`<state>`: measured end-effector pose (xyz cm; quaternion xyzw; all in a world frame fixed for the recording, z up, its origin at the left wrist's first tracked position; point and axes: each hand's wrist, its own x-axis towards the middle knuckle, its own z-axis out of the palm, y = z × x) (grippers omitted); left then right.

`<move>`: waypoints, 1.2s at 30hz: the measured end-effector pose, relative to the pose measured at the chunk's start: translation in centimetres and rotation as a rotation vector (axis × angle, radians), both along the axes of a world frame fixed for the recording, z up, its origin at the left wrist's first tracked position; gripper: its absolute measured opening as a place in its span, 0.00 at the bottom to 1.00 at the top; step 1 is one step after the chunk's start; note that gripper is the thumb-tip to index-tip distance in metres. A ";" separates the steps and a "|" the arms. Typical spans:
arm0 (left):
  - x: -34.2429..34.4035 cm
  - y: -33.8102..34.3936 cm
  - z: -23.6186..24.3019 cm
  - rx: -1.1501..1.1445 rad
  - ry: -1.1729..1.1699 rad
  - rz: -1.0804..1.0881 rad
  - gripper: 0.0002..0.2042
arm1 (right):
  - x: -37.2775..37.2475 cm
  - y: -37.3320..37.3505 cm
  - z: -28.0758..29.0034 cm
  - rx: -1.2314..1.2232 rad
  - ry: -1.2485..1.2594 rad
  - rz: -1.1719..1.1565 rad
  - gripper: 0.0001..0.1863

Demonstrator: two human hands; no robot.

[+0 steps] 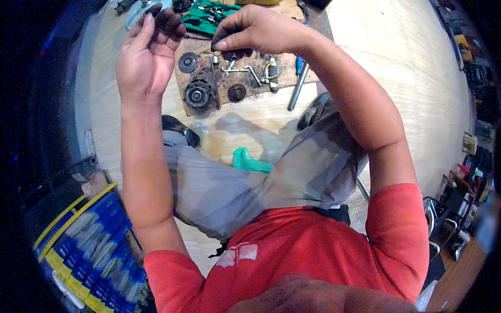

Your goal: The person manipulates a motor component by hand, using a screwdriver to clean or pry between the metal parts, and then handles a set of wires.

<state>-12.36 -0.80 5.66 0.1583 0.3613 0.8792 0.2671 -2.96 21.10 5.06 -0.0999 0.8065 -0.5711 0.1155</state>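
Observation:
My left hand (148,60) is raised at the upper left, palm toward me, its dark-stained fingers curled and the thumb close to the index fingertip. Anything between them is too small to make out. Right behind those fingertips is a light blue round dish (134,16); whether they touch it I cannot tell. Over a brown work board (250,94), my right hand (255,30) points left, with thumb and fingers pinched together and the pinch partly hidden. Beneath it lie a bent metal wrench (253,75), a T-shaped tool (215,78), a dark toothed gear (236,93) and a round clutch-like part (198,94).
A green tool case (201,18) lies open at the board's far side. Nearby are a dark disc (188,62), yellow-black pliers (273,75) and a blue-handled metal bar (298,86). A green curved object (250,161) shows between my legs. Blue-and-yellow packages (94,250) stand at lower left.

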 end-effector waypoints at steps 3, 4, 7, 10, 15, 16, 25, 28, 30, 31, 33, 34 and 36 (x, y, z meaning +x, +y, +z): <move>-0.7 -0.3 -1.0 -0.031 0.001 -0.031 0.10 | 0.9 0.5 2.6 0.075 -0.046 0.049 0.11; 0.2 0.2 -0.5 -0.059 0.001 0.024 0.10 | 0.8 0.9 2.4 0.070 -0.090 0.055 0.12; 2.2 1.1 1.0 -0.110 0.011 0.146 0.08 | 0.7 0.6 2.4 0.035 -0.104 0.019 0.13; 2.9 1.6 1.5 -0.120 0.030 0.074 0.08 | 0.6 0.3 2.1 0.020 -0.119 0.022 0.13; 3.2 2.0 1.8 -0.131 -0.012 -0.175 0.09 | 0.8 1.3 1.0 0.168 0.057 0.054 0.13; 3.3 1.9 1.5 -0.195 -0.067 -0.138 0.10 | 0.6 1.5 0.3 0.153 0.072 0.056 0.13; 3.9 2.4 1.0 -0.642 0.197 -0.481 0.11 | 0.4 1.7 1.1 0.625 0.359 0.046 0.10; 4.8 3.1 0.7 -0.812 0.237 -0.460 0.10 | 0.3 1.9 0.6 0.660 0.447 0.037 0.09; 5.0 3.3 0.3 -0.965 0.386 -0.401 0.10 | 0.4 1.7 0.9 0.666 0.450 0.001 0.08; 5.1 3.3 0.0 -0.999 0.416 -0.373 0.10 | 0.5 1.5 0.8 0.652 0.459 -0.015 0.08; 5.0 3.3 -0.6 -1.065 0.478 -0.314 0.11 | 0.5 1.2 0.7 0.657 0.470 -0.061 0.08; 4.9 3.4 -0.7 -1.095 0.495 -0.290 0.11 | 0.5 1.0 0.8 0.666 0.472 -0.085 0.08; 4.8 3.5 -0.6 -1.155 0.533 -0.241 0.12 | 0.8 0.5 1.2 0.684 0.476 -0.137 0.09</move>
